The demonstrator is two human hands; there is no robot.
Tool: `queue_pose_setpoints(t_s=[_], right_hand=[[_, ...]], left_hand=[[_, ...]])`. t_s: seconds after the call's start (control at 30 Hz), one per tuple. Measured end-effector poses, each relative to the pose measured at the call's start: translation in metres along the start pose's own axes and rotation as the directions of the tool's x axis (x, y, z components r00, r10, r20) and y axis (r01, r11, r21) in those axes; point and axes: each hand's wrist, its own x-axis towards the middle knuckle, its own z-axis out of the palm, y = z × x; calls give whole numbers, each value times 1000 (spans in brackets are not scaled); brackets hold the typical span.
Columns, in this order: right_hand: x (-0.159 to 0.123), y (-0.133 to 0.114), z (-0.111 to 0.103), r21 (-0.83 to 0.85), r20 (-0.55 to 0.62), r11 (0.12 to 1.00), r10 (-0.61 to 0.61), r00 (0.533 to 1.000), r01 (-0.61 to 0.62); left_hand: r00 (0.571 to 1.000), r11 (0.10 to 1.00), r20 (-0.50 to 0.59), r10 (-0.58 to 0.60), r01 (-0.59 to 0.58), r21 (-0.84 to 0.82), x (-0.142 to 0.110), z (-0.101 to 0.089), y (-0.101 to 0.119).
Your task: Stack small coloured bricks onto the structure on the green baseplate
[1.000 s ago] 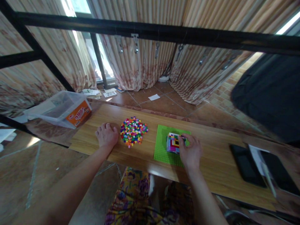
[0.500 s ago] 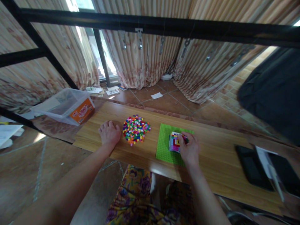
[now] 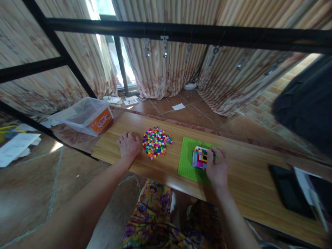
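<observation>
My left hand (image 3: pixel 129 145) lies palm down on the wooden board, fingers loosely spread, holding nothing. Just right of it is a loose pile of small multicoloured toy bricks (image 3: pixel 156 142). A green baseplate (image 3: pixel 185 159) lies further right, bearing a block built of coloured bricks (image 3: pixel 199 159) with a ringed pattern on top. My right hand (image 3: pixel 218 167) is at the right side of this block, thumb and fingers curled together. Dark, coloured small bricks show between the fingertips; their number and whether they touch the block are unclear. The hand hides the block's right side.
A clear plastic box (image 3: pixel 88 119) with an orange label stands beyond the board's left end. On the right of the wooden board (image 3: pixel 249 173) lie a black tablet-like device (image 3: pixel 287 190) and white paper. A black metal bar (image 3: pixel 181 33) crosses in front of the curtains.
The whole view has shifted slightly, so everything appears further right. My right hand has drawn a little to the right over the block, uncovering more of its top. My left hand stays resting.
</observation>
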Motion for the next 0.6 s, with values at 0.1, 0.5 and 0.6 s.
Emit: queue_pose_setpoints(t_s=[0.1,0.5,0.6], right_hand=[[-5,-20,-11,23,-65,997,-67,996,69],[-64,-99,60,148,394,977,-202,897,155],[-64,-101,74,103,405,984,-172,898,143]], left_hand=[[1000,1000,9,0,0,-14,-1,-1,0],[998,998,-10,67,-68,-16,-4,-3,-2],[999,999,-21,50,-51,-11,-4,-2,-2]])
